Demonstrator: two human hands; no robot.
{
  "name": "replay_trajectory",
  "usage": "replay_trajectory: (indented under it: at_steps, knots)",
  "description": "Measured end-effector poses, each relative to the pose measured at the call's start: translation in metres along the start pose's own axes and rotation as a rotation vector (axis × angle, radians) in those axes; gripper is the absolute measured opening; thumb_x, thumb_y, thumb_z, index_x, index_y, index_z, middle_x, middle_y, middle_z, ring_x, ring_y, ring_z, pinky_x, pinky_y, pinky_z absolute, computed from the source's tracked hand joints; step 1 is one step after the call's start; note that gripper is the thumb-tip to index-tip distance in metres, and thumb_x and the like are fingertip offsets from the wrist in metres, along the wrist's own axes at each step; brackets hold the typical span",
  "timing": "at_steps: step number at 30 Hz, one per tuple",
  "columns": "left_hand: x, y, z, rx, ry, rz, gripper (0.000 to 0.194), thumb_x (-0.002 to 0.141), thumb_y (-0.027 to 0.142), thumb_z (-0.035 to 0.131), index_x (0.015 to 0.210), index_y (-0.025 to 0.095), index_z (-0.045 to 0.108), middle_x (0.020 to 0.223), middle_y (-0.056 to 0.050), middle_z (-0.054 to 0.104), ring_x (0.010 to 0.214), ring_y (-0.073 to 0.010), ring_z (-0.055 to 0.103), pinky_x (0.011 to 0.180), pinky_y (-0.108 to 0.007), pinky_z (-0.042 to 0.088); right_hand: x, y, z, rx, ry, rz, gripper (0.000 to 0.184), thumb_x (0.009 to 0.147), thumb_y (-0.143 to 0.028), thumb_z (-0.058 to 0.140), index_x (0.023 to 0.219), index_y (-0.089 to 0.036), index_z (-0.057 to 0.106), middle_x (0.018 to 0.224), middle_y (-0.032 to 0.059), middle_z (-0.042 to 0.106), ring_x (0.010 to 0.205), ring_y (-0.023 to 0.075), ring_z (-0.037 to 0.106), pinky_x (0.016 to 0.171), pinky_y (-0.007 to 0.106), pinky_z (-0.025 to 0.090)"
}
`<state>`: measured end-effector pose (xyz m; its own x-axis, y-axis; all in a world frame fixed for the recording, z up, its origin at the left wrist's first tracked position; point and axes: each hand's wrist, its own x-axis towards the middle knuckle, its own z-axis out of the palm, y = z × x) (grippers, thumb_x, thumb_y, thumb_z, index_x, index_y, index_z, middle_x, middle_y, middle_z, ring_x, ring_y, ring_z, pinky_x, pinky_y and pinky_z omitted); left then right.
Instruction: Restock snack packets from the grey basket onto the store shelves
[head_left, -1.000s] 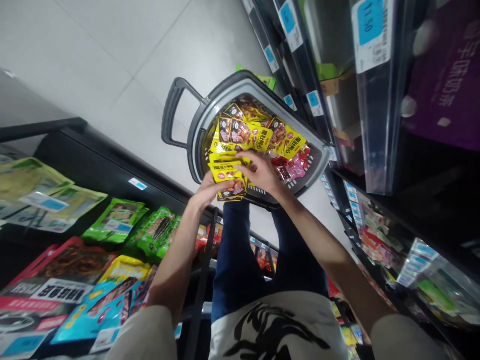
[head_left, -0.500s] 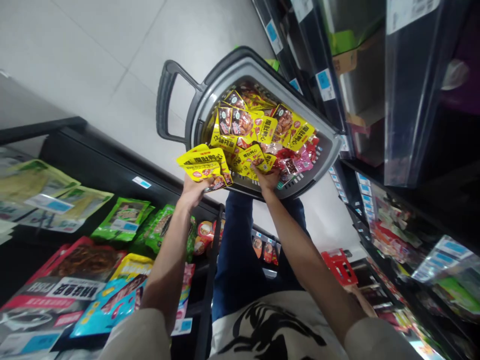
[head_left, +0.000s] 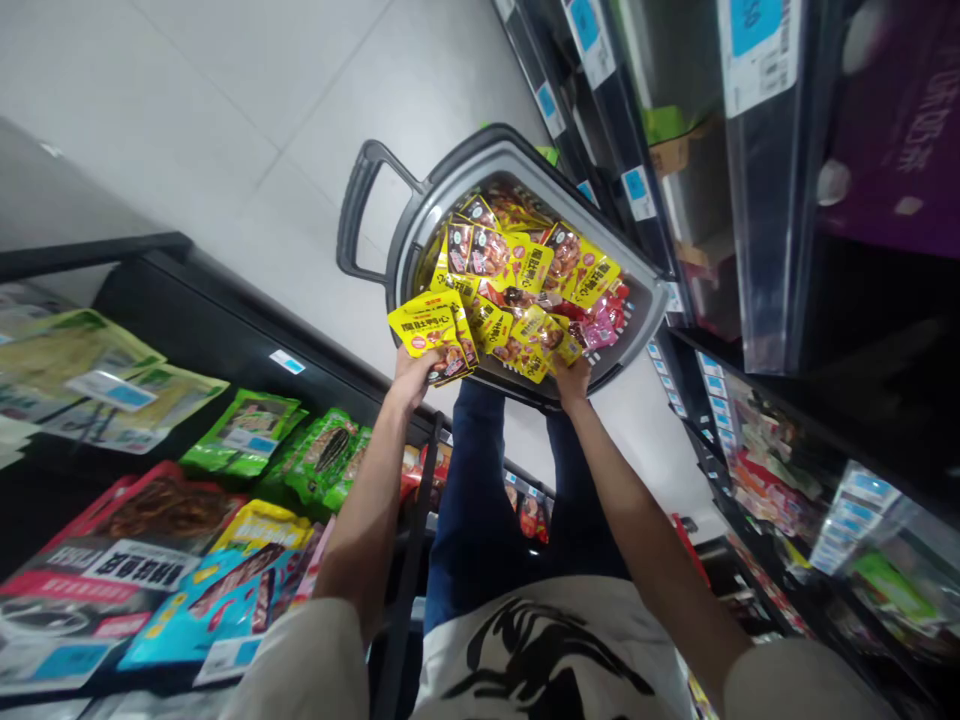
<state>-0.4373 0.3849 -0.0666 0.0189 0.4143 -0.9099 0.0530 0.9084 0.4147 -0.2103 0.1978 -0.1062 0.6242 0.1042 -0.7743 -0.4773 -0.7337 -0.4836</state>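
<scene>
A grey shopping basket stands on the floor ahead of my legs, filled with yellow snack packets and some pink ones. My left hand is closed on a small stack of yellow packets, held over the basket's near left rim. My right hand is closed on more yellow packets, fanned out over the basket's near edge. The fingers of both hands are mostly hidden behind the packets.
The basket's dark handle points left over the pale tiled floor. A low black shelf on the left holds green, red and blue snack bags. Tall shelves with blue price tags line the right side.
The bundle I held in both hands has split: my left hand keeps one stack, and my right hand has moved right with other packets, over the basket's near edge.
</scene>
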Motion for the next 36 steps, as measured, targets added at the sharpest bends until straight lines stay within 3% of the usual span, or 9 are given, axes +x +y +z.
replay_trajectory:
  at_steps: [3,9,16,19,23,27,30,33,36]
  knots:
    - [-0.008,0.001,0.003,0.010,0.007,-0.004,0.048,0.048,0.021,0.087,0.093,0.015,0.073,0.085,-0.004,0.079,0.071,-0.0166,0.072,0.072,-0.028,0.060,-0.004,-0.010,-0.017,0.062,0.096,0.120,0.032,0.068,-0.026,0.082,0.096,-0.016,0.071,0.090,0.0057,0.078,0.078,0.0206,0.074,0.064,0.033,0.066]
    - [-0.022,-0.001,0.006,0.013,0.046,0.020,0.044,0.049,0.024,0.085,0.090,0.015,0.072,0.082,-0.002,0.077,0.064,-0.0122,0.068,0.066,-0.024,0.057,-0.018,-0.031,-0.054,0.256,0.059,0.202,0.037,0.060,-0.026,0.087,0.092,-0.017,0.069,0.085,0.0028,0.077,0.076,0.0195,0.074,0.061,0.031,0.065]
    - [-0.037,0.012,0.007,0.044,0.069,0.050,0.041,0.049,0.024,0.085,0.088,0.014,0.073,0.085,-0.004,0.078,0.067,-0.0139,0.069,0.067,-0.026,0.058,-0.022,-0.074,-0.094,0.192,-0.022,0.003,0.055,0.051,-0.045,0.094,0.090,-0.016,0.070,0.086,0.0053,0.078,0.076,0.0220,0.074,0.067,0.036,0.064]
    - [-0.047,0.021,0.007,0.049,0.068,0.073,0.044,0.048,0.025,0.086,0.089,0.014,0.074,0.086,-0.005,0.078,0.067,-0.0143,0.070,0.068,-0.026,0.058,-0.024,-0.105,-0.111,0.033,-0.133,-0.151,0.052,0.058,-0.054,0.090,0.088,-0.017,0.069,0.083,0.0063,0.078,0.077,0.0225,0.073,0.071,0.037,0.063]
    - [-0.074,0.038,0.005,0.066,0.035,0.106,0.044,0.049,0.025,0.086,0.089,0.014,0.073,0.084,-0.006,0.078,0.067,-0.0157,0.070,0.066,-0.026,0.057,-0.047,-0.159,-0.141,-0.236,-0.301,-0.300,0.041,0.062,-0.050,0.088,0.080,-0.017,0.073,0.077,0.0069,0.077,0.070,0.0220,0.069,0.064,0.033,0.057]
    - [-0.125,0.071,0.003,0.075,-0.074,0.154,0.044,0.053,0.025,0.083,0.094,0.013,0.075,0.090,-0.008,0.080,0.070,-0.0179,0.072,0.067,-0.027,0.057,-0.112,-0.226,-0.178,-0.510,-0.586,-0.500,0.029,0.078,-0.046,0.074,0.083,-0.018,0.077,0.075,0.0048,0.076,0.065,0.0190,0.065,0.060,0.029,0.052]
    - [-0.186,0.107,0.008,0.159,-0.255,0.179,0.043,0.056,0.024,0.081,0.097,0.013,0.077,0.093,-0.009,0.081,0.072,-0.0202,0.072,0.065,-0.027,0.056,-0.181,-0.280,-0.205,-0.659,-0.795,-0.639,0.027,0.086,-0.041,0.067,0.083,-0.017,0.078,0.081,0.0056,0.077,0.071,0.0188,0.067,0.066,0.028,0.052]
    - [-0.265,0.140,0.021,0.282,-0.505,0.197,0.041,0.058,0.023,0.078,0.098,0.014,0.078,0.092,-0.008,0.081,0.075,-0.0222,0.072,0.067,-0.029,0.057,-0.249,-0.329,-0.222,-0.726,-1.029,-0.605,0.029,0.087,-0.043,0.071,0.084,-0.015,0.078,0.076,0.0041,0.075,0.068,0.0168,0.064,0.064,0.025,0.050]
    - [-0.347,0.156,0.037,0.381,-0.751,0.203,0.047,0.057,0.020,0.077,0.104,0.015,0.077,0.094,-0.006,0.081,0.077,-0.0228,0.071,0.070,-0.031,0.057,-0.301,-0.364,-0.230,-0.714,-1.228,-0.516,0.033,0.082,-0.046,0.078,0.086,-0.014,0.078,0.076,0.0027,0.074,0.066,0.0156,0.063,0.062,0.025,0.052]
